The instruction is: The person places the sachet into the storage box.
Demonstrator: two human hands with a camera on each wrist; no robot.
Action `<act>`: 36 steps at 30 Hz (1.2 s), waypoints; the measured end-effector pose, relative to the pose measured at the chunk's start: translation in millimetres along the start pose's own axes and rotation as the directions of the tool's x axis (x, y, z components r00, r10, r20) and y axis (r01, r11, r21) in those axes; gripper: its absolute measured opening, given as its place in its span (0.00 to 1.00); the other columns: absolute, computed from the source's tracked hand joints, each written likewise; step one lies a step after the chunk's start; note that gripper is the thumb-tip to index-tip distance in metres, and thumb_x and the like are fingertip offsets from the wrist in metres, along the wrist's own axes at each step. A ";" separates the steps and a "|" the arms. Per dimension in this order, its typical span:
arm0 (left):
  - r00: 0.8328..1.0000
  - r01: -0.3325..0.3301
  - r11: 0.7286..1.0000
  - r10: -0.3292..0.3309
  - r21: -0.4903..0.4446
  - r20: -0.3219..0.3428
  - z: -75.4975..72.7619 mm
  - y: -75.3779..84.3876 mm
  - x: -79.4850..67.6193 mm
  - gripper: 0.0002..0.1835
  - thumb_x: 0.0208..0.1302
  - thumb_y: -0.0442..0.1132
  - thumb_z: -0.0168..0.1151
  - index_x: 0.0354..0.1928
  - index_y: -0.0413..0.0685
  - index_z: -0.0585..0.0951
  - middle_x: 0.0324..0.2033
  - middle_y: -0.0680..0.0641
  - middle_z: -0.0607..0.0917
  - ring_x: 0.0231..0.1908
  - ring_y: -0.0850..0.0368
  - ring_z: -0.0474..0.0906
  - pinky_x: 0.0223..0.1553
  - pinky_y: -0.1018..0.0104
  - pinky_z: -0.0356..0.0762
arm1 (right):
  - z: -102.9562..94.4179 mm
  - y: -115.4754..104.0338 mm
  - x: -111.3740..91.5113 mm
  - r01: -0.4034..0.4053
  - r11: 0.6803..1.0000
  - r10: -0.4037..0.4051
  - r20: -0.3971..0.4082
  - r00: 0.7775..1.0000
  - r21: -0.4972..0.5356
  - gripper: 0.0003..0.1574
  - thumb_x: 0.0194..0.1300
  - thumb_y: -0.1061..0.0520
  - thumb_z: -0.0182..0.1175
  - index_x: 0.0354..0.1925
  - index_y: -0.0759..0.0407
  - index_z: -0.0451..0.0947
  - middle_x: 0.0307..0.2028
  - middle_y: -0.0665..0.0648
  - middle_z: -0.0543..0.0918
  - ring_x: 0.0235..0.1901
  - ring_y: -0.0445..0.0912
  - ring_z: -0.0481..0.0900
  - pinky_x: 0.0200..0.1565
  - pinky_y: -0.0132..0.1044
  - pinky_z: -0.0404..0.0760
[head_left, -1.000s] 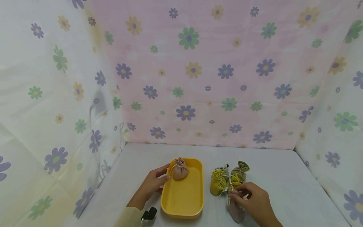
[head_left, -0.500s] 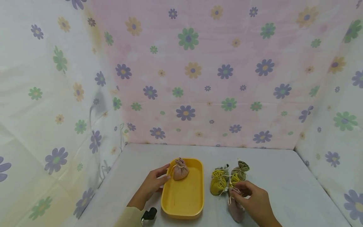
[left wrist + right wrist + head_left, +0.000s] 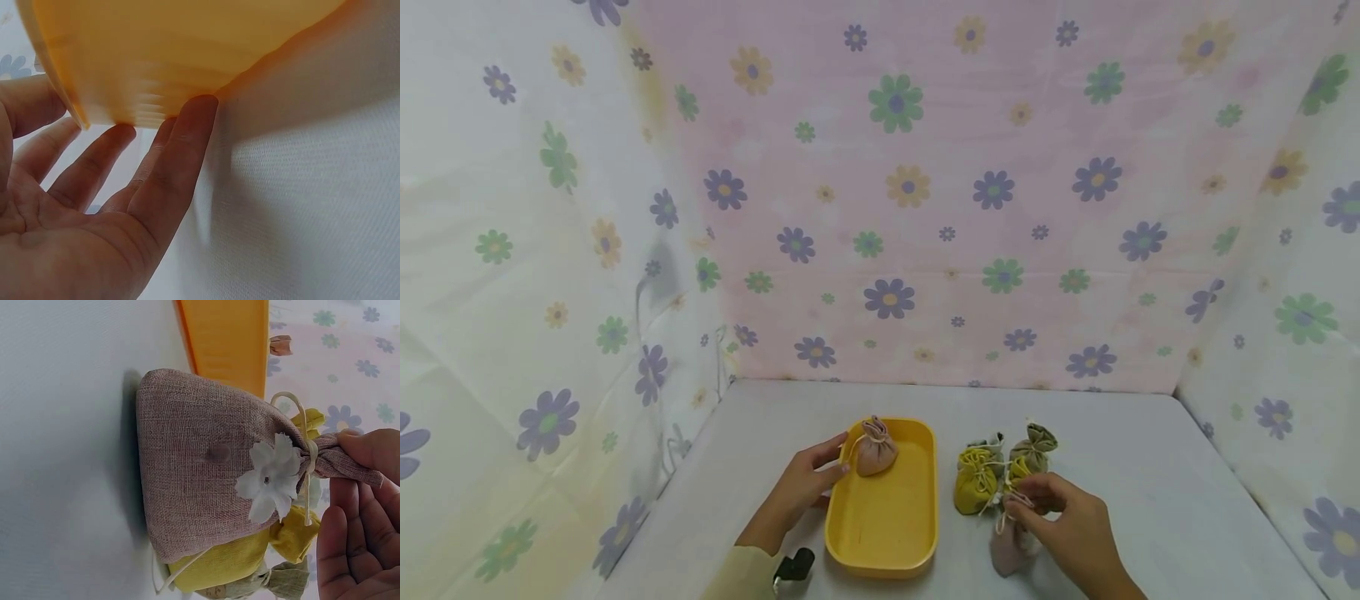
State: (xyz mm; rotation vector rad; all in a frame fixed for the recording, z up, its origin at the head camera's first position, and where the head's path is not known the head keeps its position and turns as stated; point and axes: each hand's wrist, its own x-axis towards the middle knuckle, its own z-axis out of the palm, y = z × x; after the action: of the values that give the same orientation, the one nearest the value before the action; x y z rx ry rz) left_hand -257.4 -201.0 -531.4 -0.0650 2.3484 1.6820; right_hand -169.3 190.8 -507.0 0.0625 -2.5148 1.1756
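Observation:
My right hand pinches the gathered neck of a mauve drawstring pouch between thumb and fingers. This pouch has a white cloth flower and a cream cord, and it hangs close over the table in the right wrist view. On the left, my left hand holds the side of a yellow tray, thumb at the rim and fingers against the outer wall. A pinkish pouch sits inside the tray at its far left.
Right of the tray stand several more pouches: a yellow one, an olive one, another yellow one partly hidden by my right hand, and a grey-green one behind. A black object lies near my left sleeve. Flowered cloth walls enclose the white table.
The mauve pouch's lower end has swung left and slightly up, and my right hand has risen a little with its neck. My left hand and the tray stay in place.

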 end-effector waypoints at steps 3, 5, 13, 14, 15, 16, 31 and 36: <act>1.000 0.001 1.000 -0.001 0.002 -0.002 0.3 -0.1 0.5 0.35 0.68 0.45 0.69 0.76 0.66 0.70 0.74 0.38 0.71 0.63 0.39 0.80 0.43 0.51 0.90 | -0.7 -2.8 0.9 0.002 1.000 -0.002 -0.001 1.000 0.026 0.17 0.51 0.53 0.82 0.39 0.45 0.87 0.32 0.39 0.88 0.30 0.32 0.84 0.33 0.31 0.86; 1.000 0.001 1.000 -0.001 0.003 -0.004 0.5 -0.3 0.6 0.35 0.68 0.45 0.69 0.76 0.66 0.70 0.74 0.39 0.71 0.63 0.39 0.80 0.43 0.51 0.90 | -1.1 -5.0 1.5 0.012 0.999 -0.012 -0.005 1.000 0.045 0.17 0.51 0.52 0.82 0.39 0.46 0.87 0.33 0.39 0.89 0.30 0.33 0.85 0.34 0.31 0.86; 1.000 0.007 1.000 -0.007 0.004 -0.009 1.3 0.1 0.5 0.35 0.68 0.45 0.69 0.76 0.66 0.70 0.74 0.39 0.71 0.62 0.40 0.81 0.42 0.51 0.90 | 0.7 -11.7 6.4 0.100 0.990 -0.096 -0.046 0.994 0.097 0.18 0.50 0.52 0.83 0.39 0.47 0.87 0.31 0.38 0.88 0.29 0.33 0.85 0.33 0.32 0.87; 1.000 0.008 1.000 -0.008 0.005 -0.010 1.5 0.0 0.7 0.35 0.68 0.45 0.69 0.76 0.66 0.70 0.74 0.39 0.71 0.62 0.40 0.81 0.42 0.51 0.90 | 1.3 -11.8 7.1 0.111 0.989 -0.107 -0.050 0.993 0.101 0.18 0.50 0.52 0.83 0.39 0.46 0.87 0.31 0.38 0.88 0.29 0.33 0.85 0.33 0.32 0.87; 1.000 0.010 1.000 -0.010 0.004 -0.010 1.7 0.1 0.6 0.35 0.69 0.45 0.69 0.76 0.66 0.70 0.74 0.39 0.71 0.62 0.40 0.81 0.42 0.51 0.90 | 1.8 -12.2 7.7 0.121 0.987 -0.116 -0.053 0.992 0.101 0.18 0.49 0.52 0.83 0.39 0.45 0.86 0.32 0.37 0.88 0.29 0.33 0.85 0.33 0.31 0.87; 1.000 0.012 1.000 -0.012 0.006 -0.011 1.9 0.4 0.4 0.35 0.69 0.45 0.69 0.76 0.66 0.70 0.74 0.38 0.71 0.62 0.40 0.81 0.42 0.51 0.90 | 2.2 -12.8 8.3 0.131 0.986 -0.126 -0.054 0.991 0.108 0.19 0.49 0.53 0.83 0.39 0.45 0.86 0.32 0.37 0.88 0.29 0.33 0.85 0.33 0.32 0.87; 0.999 0.008 0.998 -0.010 0.058 0.033 -0.6 4.6 -1.6 0.35 0.72 0.45 0.65 0.78 0.66 0.66 0.74 0.36 0.70 0.59 0.40 0.82 0.41 0.51 0.90 | 5.0 -32.4 18.2 0.180 0.971 -0.174 -0.049 0.984 0.160 0.18 0.51 0.52 0.82 0.38 0.50 0.86 0.31 0.36 0.88 0.30 0.34 0.85 0.31 0.31 0.86; 0.998 0.024 0.999 -0.027 0.039 0.062 -2.3 7.0 -3.5 0.34 0.73 0.43 0.60 0.79 0.67 0.65 0.74 0.36 0.69 0.58 0.44 0.82 0.43 0.48 0.90 | 5.5 -40.1 21.4 0.185 0.968 -0.181 -0.040 0.983 0.167 0.16 0.52 0.52 0.81 0.38 0.50 0.86 0.30 0.36 0.88 0.29 0.34 0.85 0.31 0.32 0.86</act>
State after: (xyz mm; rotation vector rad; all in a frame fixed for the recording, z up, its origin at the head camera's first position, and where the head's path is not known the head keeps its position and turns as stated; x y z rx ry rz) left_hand -255.7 -201.2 -523.4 -0.0347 2.3230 1.6031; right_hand -183.3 162.8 -473.5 0.3156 -2.3247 1.3014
